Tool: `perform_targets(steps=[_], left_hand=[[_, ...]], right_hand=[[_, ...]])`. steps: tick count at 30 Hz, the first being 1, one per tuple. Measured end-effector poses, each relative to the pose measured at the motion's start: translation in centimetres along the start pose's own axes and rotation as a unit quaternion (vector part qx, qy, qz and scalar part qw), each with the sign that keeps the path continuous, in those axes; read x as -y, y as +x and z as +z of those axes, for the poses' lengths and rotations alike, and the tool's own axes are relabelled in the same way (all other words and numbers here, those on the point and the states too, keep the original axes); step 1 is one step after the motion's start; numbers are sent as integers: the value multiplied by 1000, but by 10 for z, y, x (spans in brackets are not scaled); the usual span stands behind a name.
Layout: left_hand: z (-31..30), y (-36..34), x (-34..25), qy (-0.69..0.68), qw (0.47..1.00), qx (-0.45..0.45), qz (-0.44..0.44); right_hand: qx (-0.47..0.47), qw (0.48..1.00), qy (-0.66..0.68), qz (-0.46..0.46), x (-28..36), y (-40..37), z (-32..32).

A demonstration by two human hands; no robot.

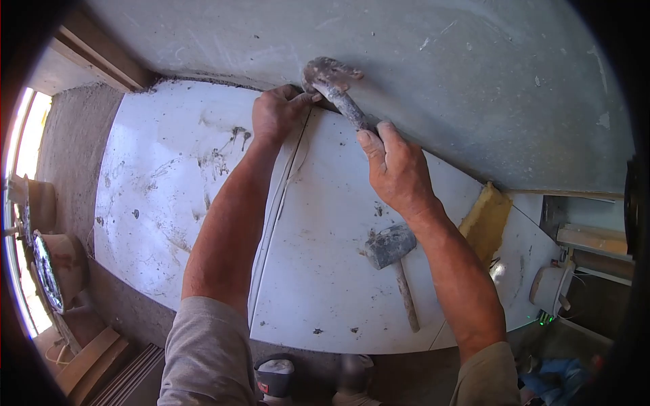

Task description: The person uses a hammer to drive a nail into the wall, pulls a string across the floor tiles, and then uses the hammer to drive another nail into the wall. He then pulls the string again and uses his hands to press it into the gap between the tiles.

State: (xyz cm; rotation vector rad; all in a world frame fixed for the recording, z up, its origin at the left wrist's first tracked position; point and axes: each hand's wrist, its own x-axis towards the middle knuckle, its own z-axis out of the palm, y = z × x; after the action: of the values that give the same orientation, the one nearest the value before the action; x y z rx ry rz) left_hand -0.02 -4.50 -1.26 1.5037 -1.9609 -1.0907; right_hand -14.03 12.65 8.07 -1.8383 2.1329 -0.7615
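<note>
My right hand (401, 169) is closed around the handle of a mortar-crusted hammer (347, 107). The hammer's head is up against the grey wall, just right of my left fingertips. My left hand (276, 114) is at the wall end of the joint between two large white tiles, fingers bent and pressed together; whatever they pinch is hidden. The left tile (156, 176) has grey smears and crumbs on it. On the right tile (325, 223) a rubber mallet (391, 245) lies below my right forearm, its wooden handle pointing toward me.
The grey wall (474, 95) runs along the tiles' far edge. A yellow sponge-like piece (487, 220) lies at right. Buckets (64, 267) stand at left, another bucket (547, 287) at right. Wooden boards (91, 362) lie lower left. My shoes (274, 375) are below the near edge.
</note>
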Motion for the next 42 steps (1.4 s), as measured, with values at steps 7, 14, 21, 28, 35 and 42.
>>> perform_targets(steps=[7, 14, 21, 28, 35, 42], left_hand=[[1, 0, 3, -1, 1000, -5, 5], [1, 0, 1, 20, 1000, -9, 2], [3, -1, 3, 10, 999, -23, 26], [5, 2, 8, -2, 999, -24, 23], [3, -1, 4, 20, 999, -38, 30], [3, -3, 1, 41, 998, -37, 14]], right_hand=[[30, 998, -45, 24, -5, 7, 3], [-31, 999, 28, -12, 3, 0, 2], [-15, 1000, -17, -16, 0, 0, 9], [-26, 995, -79, -48, -7, 1, 18], [-77, 996, 16, -50, -1, -5, 14], [-31, 998, -35, -38, 1, -7, 11]])
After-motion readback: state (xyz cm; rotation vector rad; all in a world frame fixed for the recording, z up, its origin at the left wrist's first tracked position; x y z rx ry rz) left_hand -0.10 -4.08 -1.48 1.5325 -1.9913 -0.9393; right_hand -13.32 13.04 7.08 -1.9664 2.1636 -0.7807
